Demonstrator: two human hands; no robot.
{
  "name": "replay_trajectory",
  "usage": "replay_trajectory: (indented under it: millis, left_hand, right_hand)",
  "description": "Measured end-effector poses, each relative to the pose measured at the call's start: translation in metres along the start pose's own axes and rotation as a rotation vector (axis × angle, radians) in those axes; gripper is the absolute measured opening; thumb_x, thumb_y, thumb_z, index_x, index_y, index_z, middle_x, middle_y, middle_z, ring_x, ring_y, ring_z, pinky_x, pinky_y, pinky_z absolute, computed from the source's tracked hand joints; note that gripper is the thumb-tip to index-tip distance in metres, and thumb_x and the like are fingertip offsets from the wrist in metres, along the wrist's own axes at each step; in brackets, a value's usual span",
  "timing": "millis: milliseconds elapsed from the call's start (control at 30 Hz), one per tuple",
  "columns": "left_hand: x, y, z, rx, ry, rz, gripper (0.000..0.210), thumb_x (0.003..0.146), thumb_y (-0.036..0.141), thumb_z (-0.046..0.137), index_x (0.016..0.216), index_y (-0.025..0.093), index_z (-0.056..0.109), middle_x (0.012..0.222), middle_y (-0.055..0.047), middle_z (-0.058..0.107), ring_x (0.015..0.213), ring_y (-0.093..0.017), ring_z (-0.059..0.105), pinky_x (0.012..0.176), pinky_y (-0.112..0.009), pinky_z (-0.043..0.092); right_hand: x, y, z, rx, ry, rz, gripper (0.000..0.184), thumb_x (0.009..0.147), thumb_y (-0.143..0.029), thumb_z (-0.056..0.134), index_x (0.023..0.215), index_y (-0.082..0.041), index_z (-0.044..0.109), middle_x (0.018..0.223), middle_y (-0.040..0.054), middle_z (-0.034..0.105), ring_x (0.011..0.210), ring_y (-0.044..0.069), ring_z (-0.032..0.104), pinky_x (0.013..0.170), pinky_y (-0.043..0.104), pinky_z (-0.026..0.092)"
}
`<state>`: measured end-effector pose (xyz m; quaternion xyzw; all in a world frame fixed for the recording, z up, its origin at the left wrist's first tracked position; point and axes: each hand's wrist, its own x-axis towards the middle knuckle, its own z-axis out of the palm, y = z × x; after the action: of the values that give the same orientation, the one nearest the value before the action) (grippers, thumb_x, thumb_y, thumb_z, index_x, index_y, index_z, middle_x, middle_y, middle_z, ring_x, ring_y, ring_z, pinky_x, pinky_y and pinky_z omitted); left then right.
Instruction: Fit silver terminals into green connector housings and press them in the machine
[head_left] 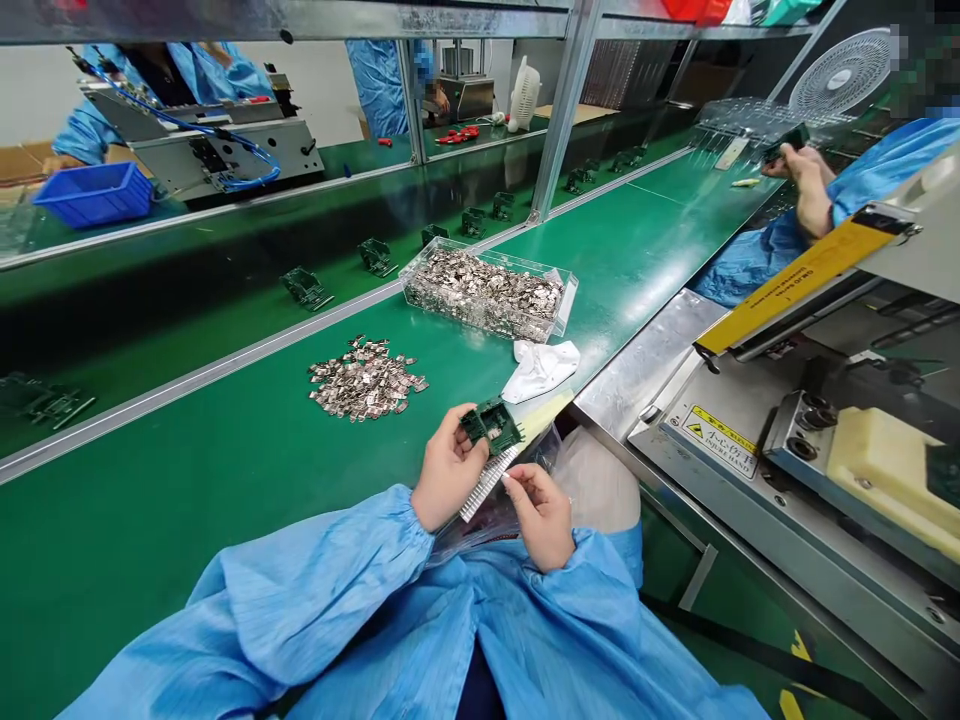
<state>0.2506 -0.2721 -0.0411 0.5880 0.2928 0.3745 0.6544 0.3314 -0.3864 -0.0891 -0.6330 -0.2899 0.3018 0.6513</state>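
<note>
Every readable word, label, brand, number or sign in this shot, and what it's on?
"小心伤手": warning label on the machine base at right.
"INJURE HAND": same label, below the Chinese.
"Series": yellow bar of that machine, upside down; letters before it and the line next to it too blurred to read.
Label's yellow header: warning triangle; its writing too small.
Green part in the left hand: no text discernible.

The left hand (444,478) grips a dark green frame (491,425). Just below that grip, the right hand (541,518) bunches its fingertips beside a ribbed strip (486,488), their hold unclear. Beyond the grip lie a white cloth (541,370) and a clear tray (568,303); to its left, heaped metal pieces (366,382).
</note>
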Motion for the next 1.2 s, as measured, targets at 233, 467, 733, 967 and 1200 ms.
replay_trajectory:
  millis: [233, 467, 733, 967, 1200]
  left_hand:
    - [0.000, -0.002, -0.002, -0.007, 0.035, -0.008, 0.041, 0.075, 0.029, 0.069, 0.109, 0.016, 0.050, 0.093, -0.005, 0.064, 0.089, -0.016, 0.065, 0.082, -0.028, 0.053]
    - [-0.006, -0.002, -0.004, -0.013, -0.033, -0.005, 0.041, 0.078, 0.027, 0.068, 0.113, 0.017, 0.050, 0.092, -0.005, 0.064, 0.086, -0.015, 0.065, 0.075, -0.024, 0.053]
    - [-0.012, 0.002, -0.007, 0.001, -0.125, 0.060, 0.037, 0.086, 0.030, 0.061, 0.119, 0.017, 0.048, 0.099, -0.008, 0.065, 0.089, -0.015, 0.064, 0.078, -0.025, 0.052]
    - [-0.016, -0.001, -0.009, 0.130, -0.121, 0.088, 0.035, 0.089, 0.033, 0.057, 0.120, 0.017, 0.050, 0.094, -0.006, 0.064, 0.081, -0.015, 0.062, 0.072, -0.025, 0.051]
    - [-0.017, -0.004, -0.011, 0.225, -0.116, 0.104, 0.035, 0.091, 0.026, 0.053, 0.125, 0.019, 0.048, 0.091, -0.005, 0.063, 0.078, -0.015, 0.061, 0.069, -0.025, 0.049]
  right_hand:
    - [0.003, -0.026, -0.009, 0.250, -0.119, 0.210, 0.031, 0.075, -0.048, 0.074, 0.078, -0.019, 0.066, 0.070, 0.0028, 0.064, 0.062, 0.016, 0.057, 0.060, 0.030, 0.049]
    - [0.015, -0.059, -0.017, -0.135, 0.019, -0.087, 0.018, 0.082, -0.038, 0.068, 0.078, -0.021, 0.068, 0.108, 0.0092, 0.063, 0.102, 0.024, 0.058, 0.088, 0.038, 0.046]
    - [0.033, -0.067, 0.004, -0.403, 0.003, -0.376, 0.004, 0.080, -0.022, 0.065, 0.077, -0.024, 0.068, 0.125, 0.0090, 0.058, 0.118, 0.028, 0.050, 0.102, 0.048, 0.036]
    - [0.032, -0.065, 0.008, -0.475, 0.036, -0.383, 0.010, 0.082, -0.028, 0.068, 0.074, -0.023, 0.065, 0.119, 0.0101, 0.060, 0.114, 0.028, 0.053, 0.097, 0.047, 0.040]
    - [0.032, -0.060, 0.011, -0.519, 0.074, -0.467, 0.007, 0.086, -0.024, 0.064, 0.079, -0.021, 0.063, 0.117, 0.0115, 0.059, 0.112, 0.027, 0.054, 0.094, 0.047, 0.044]
